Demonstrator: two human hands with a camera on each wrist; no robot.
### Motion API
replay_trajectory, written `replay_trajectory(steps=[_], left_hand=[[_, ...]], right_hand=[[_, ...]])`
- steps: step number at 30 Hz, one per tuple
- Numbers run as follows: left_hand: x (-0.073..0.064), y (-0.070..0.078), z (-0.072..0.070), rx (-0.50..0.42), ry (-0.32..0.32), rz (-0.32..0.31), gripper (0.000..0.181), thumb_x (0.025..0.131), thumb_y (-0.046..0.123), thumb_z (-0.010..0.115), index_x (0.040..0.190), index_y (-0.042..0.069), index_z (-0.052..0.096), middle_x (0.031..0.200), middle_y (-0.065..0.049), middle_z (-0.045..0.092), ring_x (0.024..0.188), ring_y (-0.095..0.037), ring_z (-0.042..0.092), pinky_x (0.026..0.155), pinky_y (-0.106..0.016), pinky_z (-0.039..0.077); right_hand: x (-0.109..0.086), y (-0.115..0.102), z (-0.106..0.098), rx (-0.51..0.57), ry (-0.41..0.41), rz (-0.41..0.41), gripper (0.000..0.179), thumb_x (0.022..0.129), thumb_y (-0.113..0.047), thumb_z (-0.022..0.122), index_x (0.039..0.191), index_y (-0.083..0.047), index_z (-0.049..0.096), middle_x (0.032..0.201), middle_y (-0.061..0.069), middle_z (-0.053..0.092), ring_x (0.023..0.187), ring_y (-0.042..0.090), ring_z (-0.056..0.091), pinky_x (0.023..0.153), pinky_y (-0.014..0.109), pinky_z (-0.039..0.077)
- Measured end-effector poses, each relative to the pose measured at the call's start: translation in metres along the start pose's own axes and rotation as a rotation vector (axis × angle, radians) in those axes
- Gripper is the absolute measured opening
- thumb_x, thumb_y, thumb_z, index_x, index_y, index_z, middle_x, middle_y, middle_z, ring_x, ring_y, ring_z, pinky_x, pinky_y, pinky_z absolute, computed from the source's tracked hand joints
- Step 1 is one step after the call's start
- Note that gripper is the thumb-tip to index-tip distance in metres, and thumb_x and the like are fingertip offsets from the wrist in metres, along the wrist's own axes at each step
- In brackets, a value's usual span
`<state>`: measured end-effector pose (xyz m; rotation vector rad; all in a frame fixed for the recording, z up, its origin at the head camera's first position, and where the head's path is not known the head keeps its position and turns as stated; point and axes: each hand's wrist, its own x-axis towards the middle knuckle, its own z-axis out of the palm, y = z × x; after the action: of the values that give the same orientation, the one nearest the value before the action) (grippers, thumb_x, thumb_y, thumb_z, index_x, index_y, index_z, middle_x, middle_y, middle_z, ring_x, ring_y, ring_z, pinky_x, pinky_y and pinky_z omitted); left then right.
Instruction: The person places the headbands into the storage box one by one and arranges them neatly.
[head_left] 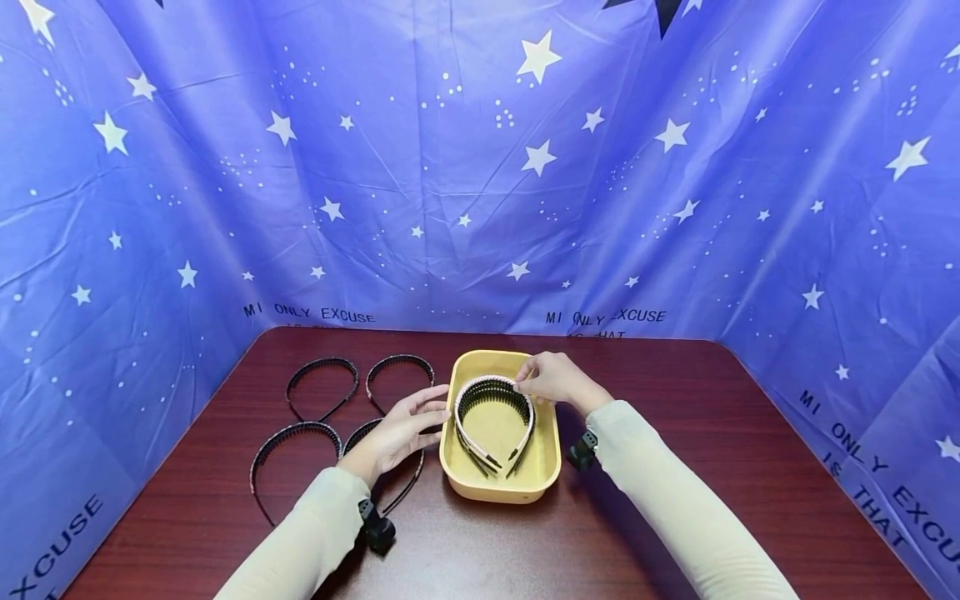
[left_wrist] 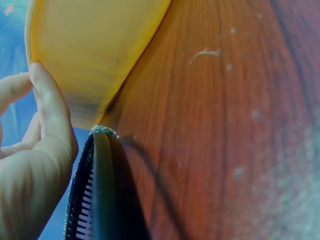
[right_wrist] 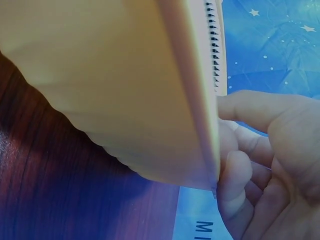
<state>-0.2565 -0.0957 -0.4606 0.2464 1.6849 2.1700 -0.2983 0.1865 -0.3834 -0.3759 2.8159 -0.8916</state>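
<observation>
Cannot count the dark headbands nested beneath the pink-and-white headband in the tray; lose a bit of the latter under the right hand, at 1 o'clock. Cannot see 1 loose headband whole behind the left hand. Lose the left sleeve past the head view's edge at 7 o'clock.

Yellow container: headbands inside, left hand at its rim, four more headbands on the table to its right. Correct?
One error: the four other headbands lie to the left of the yellow container, as the head view shows. Headbands inside and left hand at its rim are right.
</observation>
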Motion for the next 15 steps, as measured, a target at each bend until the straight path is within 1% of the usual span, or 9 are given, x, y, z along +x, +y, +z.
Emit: replay_trajectory(steps=[5,15], left_hand=[[-0.0006,0.0003,0.0005,0.002,0.003,0.0,0.059,0.098,0.002,0.06,0.152,0.004,0.037,0.122,-0.01,0.059,0.101,-0.016,0.062,0.081,-0.029,0.056],[-0.0002,0.0004,0.0005,0.0,0.004,0.001,0.06,0.097,0.001,0.061,0.152,0.004,0.037,0.122,-0.01,0.059,0.1,-0.017,0.062,0.081,-0.029,0.056]], right_hand=[[0.0014,0.0036,-0.0004,0.015,-0.003,-0.016,0.009,0.089,-0.021,0.074,0.09,-0.012,0.073,0.062,0.002,0.065,0.054,0.013,0.059,0.046,0.026,0.05],[0.0014,0.0073,-0.0021,0.075,-0.015,-0.026,0.009,0.09,-0.018,0.072,0.091,-0.009,0.071,0.063,0.002,0.064,0.055,0.014,0.059,0.05,0.033,0.055]])
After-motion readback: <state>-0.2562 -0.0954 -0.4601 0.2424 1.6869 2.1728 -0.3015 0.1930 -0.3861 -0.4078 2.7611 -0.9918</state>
